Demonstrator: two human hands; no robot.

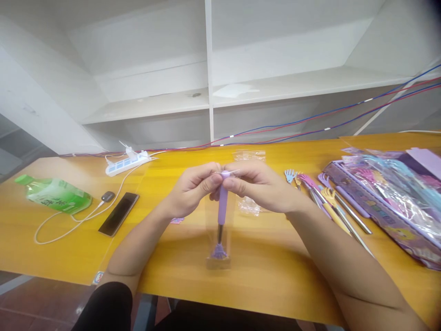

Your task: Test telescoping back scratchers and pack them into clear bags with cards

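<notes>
A purple back scratcher [223,207] with a small hand-shaped head lies inside a clear plastic bag [212,239], its head pointing toward me. My left hand [200,186] pinches the bag's far end beside the handle's tip. On the other side, my right hand [257,184] pinches the same end, thumb and fingers closed on the film. Both thumbs nearly meet over the handle. Behind my hands lie more clear plastic bags [250,207], partly covered by the right hand.
Several loose back scratchers [332,207] lie right, beside a purple patterned box [386,220] of bagged ones. At left are a green bottle [57,193], a phone [119,214], a white cable and a power strip [127,164]. White shelving [209,69] stands behind, with blue and red wires along it.
</notes>
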